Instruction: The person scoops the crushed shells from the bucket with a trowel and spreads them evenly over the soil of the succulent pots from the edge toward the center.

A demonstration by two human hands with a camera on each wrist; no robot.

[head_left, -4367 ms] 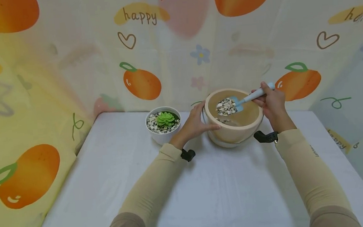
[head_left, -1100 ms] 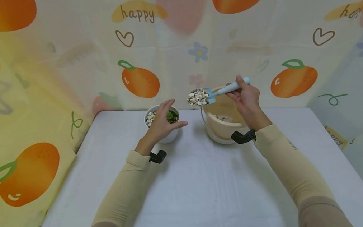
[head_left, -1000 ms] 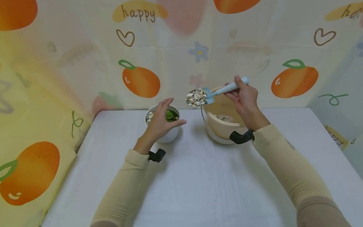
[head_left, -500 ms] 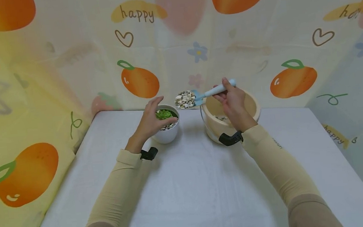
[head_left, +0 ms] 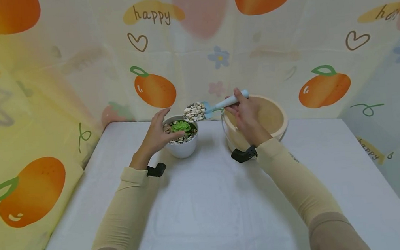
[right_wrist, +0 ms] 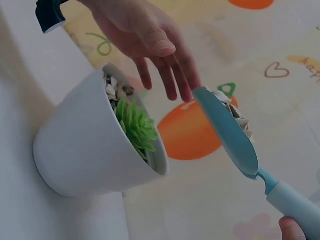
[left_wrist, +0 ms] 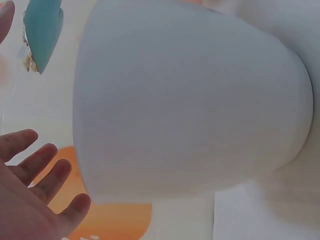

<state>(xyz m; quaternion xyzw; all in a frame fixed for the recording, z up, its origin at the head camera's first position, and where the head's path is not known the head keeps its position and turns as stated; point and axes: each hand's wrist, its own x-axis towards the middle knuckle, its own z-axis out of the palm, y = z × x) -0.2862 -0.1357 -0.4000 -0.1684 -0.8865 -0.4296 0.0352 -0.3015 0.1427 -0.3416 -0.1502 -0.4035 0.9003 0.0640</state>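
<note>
My right hand (head_left: pixel 247 119) grips the pale blue handle of a small garden trowel (head_left: pixel 235 99). Light pebbles (head_left: pixel 194 112) are heaped on its blade, which overlaps the back right rim of a white flowerpot (head_left: pixel 185 149) in the head view. Inside that pot grows a green succulent (head_left: pixel 180 126) among pebbles. My left hand (head_left: pixel 154 135) is spread with fingers apart over the pot's left side, holding nothing. The right wrist view shows the trowel (right_wrist: pixel 230 130) raised above the upright pot (right_wrist: pixel 85 145). In the left wrist view, the left hand (left_wrist: pixel 30 200) is beside the pot's rim.
A large beige pot (head_left: pixel 270 113) stands to the right, partly behind my right hand and forearm. Both pots are on a white-covered table (head_left: pixel 200 204). A patterned cloth backdrop (head_left: pixel 262 64) rises just behind them, and another side closes in on the left.
My left hand let go of the beige pot and went left to the white pot, then drew slightly further left. My right hand carried the loaded trowel left, out of the beige pot.
</note>
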